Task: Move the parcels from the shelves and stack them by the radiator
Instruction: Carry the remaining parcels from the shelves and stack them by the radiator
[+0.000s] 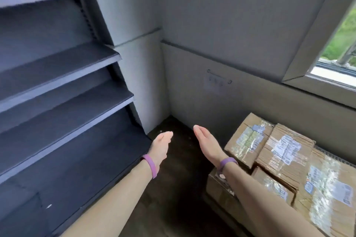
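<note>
Sitting stacked on the floor (179, 179) at the lower right, below the window (339, 44), are the taped cardboard parcels (285, 152). Just left of them, the right hand (207, 142) and left hand (160, 146) reach forward, fingers straight, palms facing each other, holding nothing. Dark shelves (63, 75) stand at the left.

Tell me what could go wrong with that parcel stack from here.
1. The cardboard parcels differ in size and sit at uneven heights, so the stack may shift or topple if more go on.
2. The forearm behind the right hand crosses the stack's near corner; swinging back could knock the top-left parcel.
3. Glossy tape covers the parcels, so the open left hand might slip on one.
</note>
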The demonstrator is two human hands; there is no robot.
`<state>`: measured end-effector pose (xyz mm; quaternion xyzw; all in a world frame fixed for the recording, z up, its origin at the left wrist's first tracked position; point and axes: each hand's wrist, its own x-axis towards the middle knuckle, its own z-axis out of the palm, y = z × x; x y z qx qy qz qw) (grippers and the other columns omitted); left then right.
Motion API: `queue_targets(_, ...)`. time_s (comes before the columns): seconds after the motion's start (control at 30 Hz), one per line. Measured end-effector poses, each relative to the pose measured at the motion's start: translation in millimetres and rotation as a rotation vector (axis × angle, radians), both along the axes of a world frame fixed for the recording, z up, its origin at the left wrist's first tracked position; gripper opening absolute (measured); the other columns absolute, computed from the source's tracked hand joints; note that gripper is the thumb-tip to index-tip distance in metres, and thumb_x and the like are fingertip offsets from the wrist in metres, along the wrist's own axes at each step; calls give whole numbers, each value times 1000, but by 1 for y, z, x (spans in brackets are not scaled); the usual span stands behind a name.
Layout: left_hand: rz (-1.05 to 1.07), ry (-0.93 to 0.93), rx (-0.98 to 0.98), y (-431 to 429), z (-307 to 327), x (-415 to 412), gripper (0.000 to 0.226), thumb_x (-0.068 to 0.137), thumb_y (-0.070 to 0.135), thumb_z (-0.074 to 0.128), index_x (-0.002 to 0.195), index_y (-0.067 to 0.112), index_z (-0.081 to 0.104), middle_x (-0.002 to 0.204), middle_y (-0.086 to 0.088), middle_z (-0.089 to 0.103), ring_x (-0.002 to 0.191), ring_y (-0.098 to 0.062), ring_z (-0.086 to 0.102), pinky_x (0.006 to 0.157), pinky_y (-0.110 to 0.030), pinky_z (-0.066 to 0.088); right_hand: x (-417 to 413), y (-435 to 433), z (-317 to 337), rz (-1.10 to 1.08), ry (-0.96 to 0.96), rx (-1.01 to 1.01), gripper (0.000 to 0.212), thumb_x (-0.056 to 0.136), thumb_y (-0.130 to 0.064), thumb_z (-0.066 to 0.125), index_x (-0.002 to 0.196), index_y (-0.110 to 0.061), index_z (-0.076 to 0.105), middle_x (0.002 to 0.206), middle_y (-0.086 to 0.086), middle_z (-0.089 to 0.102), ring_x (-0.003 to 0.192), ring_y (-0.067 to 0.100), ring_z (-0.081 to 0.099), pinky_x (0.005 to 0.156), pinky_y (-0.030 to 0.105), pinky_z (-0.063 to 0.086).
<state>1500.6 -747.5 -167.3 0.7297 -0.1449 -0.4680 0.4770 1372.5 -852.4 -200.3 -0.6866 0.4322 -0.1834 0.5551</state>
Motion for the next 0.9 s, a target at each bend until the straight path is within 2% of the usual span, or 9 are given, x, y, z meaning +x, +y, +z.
queue_targets(0.1, 187, -20, -40, 54, 16, 43, 28, 101, 35, 44, 123, 21, 55, 121, -2, 50, 111, -19, 50, 92, -34, 42, 59, 37, 9, 142, -37, 26, 53, 101, -49, 40, 145, -20, 44, 149, -6, 46, 133, 5, 41, 107, 20, 26)
queue_targets(0.13, 249, -32, -53, 74, 19, 57, 29, 101, 35, 45, 125, 22, 54, 121, -2, 50, 108, -19, 49, 90, -33, 40, 78, 53, 12, 191, -47, 48, 54, 100, -51, 41, 145, -22, 44, 149, -6, 46, 134, 6, 41, 112, 23, 27)
queue_targets(0.2, 356, -55, -67, 120, 24, 82, 37, 101, 37, 45, 135, 22, 48, 127, -3, 52, 114, -19, 46, 95, -34, 37, 115, 90, 19, 296, -55, 87, 56, 98, -55, 42, 145, -24, 42, 148, -8, 46, 135, 8, 42, 116, 33, 30)
queue_targets(0.37, 604, -92, -103, 249, 38, 129, 51, 100, 43, 42, 148, 26, 34, 147, -2, 45, 125, -21, 45, 105, -37, 33, 194, 197, 36, 555, -75, 119, 61, 97, -56, 45, 149, -25, 36, 150, -12, 40, 127, -1, 38, 107, 22, 29)
queue_targets(0.47, 754, -93, -141, 327, 44, 144, 56, 100, 45, 42, 151, 28, 29, 151, -1, 41, 135, -22, 40, 110, -39, 29, 232, 266, 45, 696, -67, 140, 63, 97, -54, 47, 150, -24, 33, 152, -10, 38, 135, 5, 37, 113, 29, 31)
queue_targets(0.6, 954, -141, -145, 429, 50, 151, 56, 99, 46, 43, 151, 29, 29, 149, -1, 43, 121, -19, 45, 101, -35, 33, 267, 365, 59, 870, -62, 177, 63, 97, -51, 48, 151, -22, 33, 152, -7, 39, 139, 12, 38, 117, 41, 31)
queue_targets(0.7, 1107, -169, -145, 507, 56, 148, 55, 99, 46, 43, 150, 27, 32, 148, -2, 44, 118, -19, 44, 108, -40, 30, 284, 442, 66, 995, -62, 203, 60, 98, -48, 49, 149, -21, 36, 150, -2, 44, 137, 16, 42, 117, 43, 31)
queue_targets(0.8, 1253, -190, -157, 580, 64, 138, 50, 99, 44, 43, 146, 25, 38, 141, -1, 46, 110, -19, 49, 101, -37, 36, 294, 517, 72, 1123, -57, 217, 58, 98, -46, 49, 148, -18, 37, 149, 0, 45, 136, 17, 43, 117, 41, 30)
queue_targets(0.9, 1390, -224, -170, 646, 71, 123, 35, 93, 48, 49, 121, 28, 52, 131, -2, 49, 101, -19, 45, 95, -35, 36, 299, 588, 76, 1270, -51, 224, 58, 99, -44, 48, 149, -18, 36, 151, -1, 42, 138, 16, 41, 116, 38, 31)
